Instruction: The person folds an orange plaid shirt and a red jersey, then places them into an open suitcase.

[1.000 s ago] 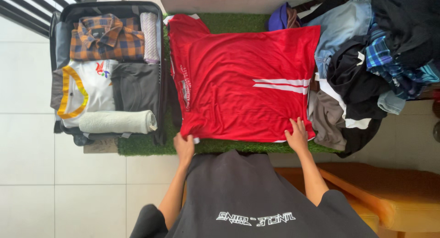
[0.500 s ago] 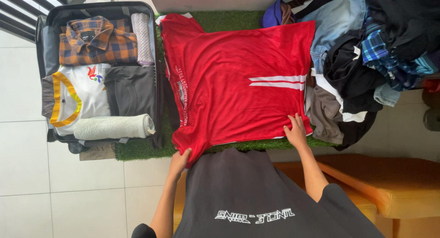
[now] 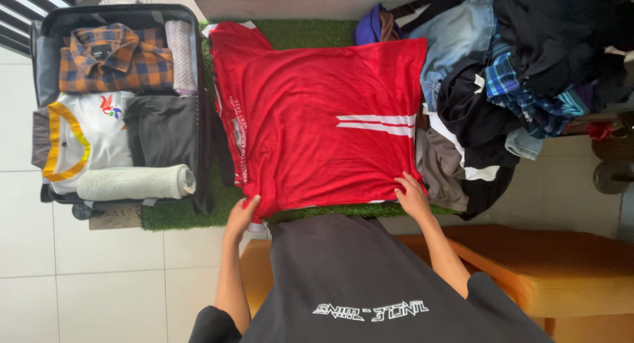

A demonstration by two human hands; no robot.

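Red shirt (image 3: pixel 317 118) lies spread flat on the green mat (image 3: pixel 178 214), beside the open suitcase (image 3: pixel 119 105). Left hand (image 3: pixel 241 217) pinches the shirt's near corner; right hand (image 3: pixel 411 197) presses flat and open on its hem, next to the clothes pile (image 3: pixel 502 92).

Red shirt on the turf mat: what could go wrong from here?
The left hand pinches only one corner of the red shirt, so the fabric may bunch instead of lying flat. The right hand sits beside the clothes pile; the hem could drag a loose garment along.
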